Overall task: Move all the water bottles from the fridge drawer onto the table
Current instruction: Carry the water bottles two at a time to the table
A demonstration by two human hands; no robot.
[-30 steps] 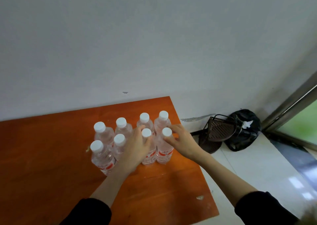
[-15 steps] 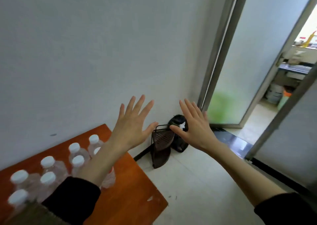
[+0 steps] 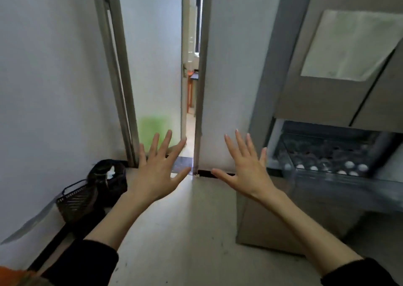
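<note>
The fridge drawer stands pulled out at the right, under the closed grey fridge doors. Inside it several water bottles show as blurred white caps. My left hand and my right hand are both raised in front of me with fingers spread and nothing in them, left of the drawer. A sliver of the orange table shows at the bottom left corner; the bottles on it are out of view.
A dark mesh basket and a black bag lie on the floor by the left wall. A door frame and a narrow doorway are straight ahead. Pale tiled floor stretches between me and the fridge.
The view has swung right from the table with its bottles to the doorway and the fridge. Both hands let go of the bottles and now hang open in the air.
</note>
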